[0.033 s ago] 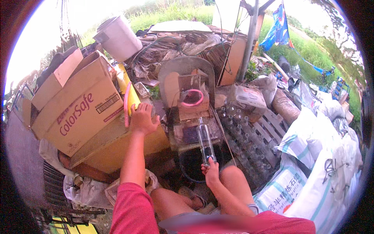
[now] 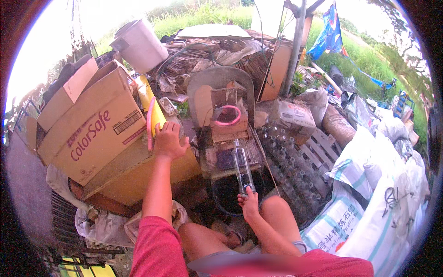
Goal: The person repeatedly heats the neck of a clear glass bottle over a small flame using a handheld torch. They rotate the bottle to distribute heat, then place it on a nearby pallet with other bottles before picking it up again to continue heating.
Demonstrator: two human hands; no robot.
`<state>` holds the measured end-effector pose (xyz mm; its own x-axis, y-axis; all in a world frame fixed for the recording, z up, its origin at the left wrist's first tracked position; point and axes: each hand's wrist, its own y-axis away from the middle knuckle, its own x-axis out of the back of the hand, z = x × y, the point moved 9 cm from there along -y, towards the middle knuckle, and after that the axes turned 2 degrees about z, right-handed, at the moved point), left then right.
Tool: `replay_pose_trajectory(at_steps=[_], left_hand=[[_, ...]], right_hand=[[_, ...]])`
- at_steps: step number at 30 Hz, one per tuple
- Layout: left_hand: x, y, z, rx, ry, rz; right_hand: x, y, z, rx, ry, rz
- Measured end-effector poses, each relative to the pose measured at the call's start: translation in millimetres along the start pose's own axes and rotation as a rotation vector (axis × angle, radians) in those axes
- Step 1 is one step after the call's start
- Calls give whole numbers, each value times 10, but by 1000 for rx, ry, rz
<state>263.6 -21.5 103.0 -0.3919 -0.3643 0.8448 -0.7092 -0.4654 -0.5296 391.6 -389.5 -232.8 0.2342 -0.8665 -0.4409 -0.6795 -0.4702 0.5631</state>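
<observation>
In my right hand is a clear glass bottle; the fingers close around its base, and its neck points away from me. My left hand reaches out at the left, fingers spread and bent at the lower end of a yellow tube-shaped thing. Whether they touch it is hard to make out. Beside that tube stands part of a pink ring. Beyond the bottle, another pink ring rests at a cardboard box on a dirty chair.
Several clear bottles stand together at the right, by a slatted pallet. White sacks pile up at the far right. A large cardboard box sits at the left on a brown box. A white bucket leans behind.
</observation>
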Motion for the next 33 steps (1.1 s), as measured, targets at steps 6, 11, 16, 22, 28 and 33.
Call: replay_pose_trajectory(at_steps=[6,11,16,22,28,33], left_hand=[[-26,-92,-20,-11,-17,5],[-20,-95,-9,-19,-9,55],[-56,-109,-17,3,-7,30],[148,-50,39,-85,61,187],[509,646,422,19,405,558],[-230,1596,1640,497,1193,119]], right_hand=[[23,-210,218,-33,9,38],[11,-322,286,6,-2,-23],[54,-368,330,3,30,-39],[60,-68,271,8,-74,-90],[-197,426,-231,2,-336,-417],[-375,671,-742,-110,-545,-700]])
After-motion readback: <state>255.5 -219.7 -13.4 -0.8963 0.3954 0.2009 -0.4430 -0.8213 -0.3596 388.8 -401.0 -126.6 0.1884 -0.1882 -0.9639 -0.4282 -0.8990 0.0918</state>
